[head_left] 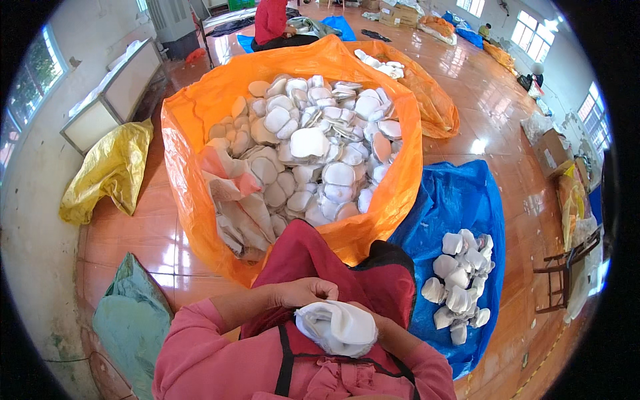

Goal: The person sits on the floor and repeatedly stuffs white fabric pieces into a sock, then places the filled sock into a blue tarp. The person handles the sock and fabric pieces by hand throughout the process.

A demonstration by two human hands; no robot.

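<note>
Over my lap is a white, rounded, cup-shaped fabric pad [340, 328] with a folded upper edge and a hollow on its left side. My right hand [377, 321] grips it from the right, its fingers mostly hidden behind the pad. At the pad's upper left edge, my left hand [301, 293] is closed, thumb and fingers pinched together; whatever lies between them is too small to make out. Just beyond my knees stands a large open orange sack [180, 157], filled with flat, rounded white and beige pads [310, 143].
On a blue sheet [427, 200] to the right lies a pile of white cup-shaped pads [460, 280]. A green sack [133, 320] and a yellow sack [110, 167] lie left. Another orange sack [433, 100] stands behind. Farther off sits a person in red [270, 23]. A wooden chair [567, 273] stands right.
</note>
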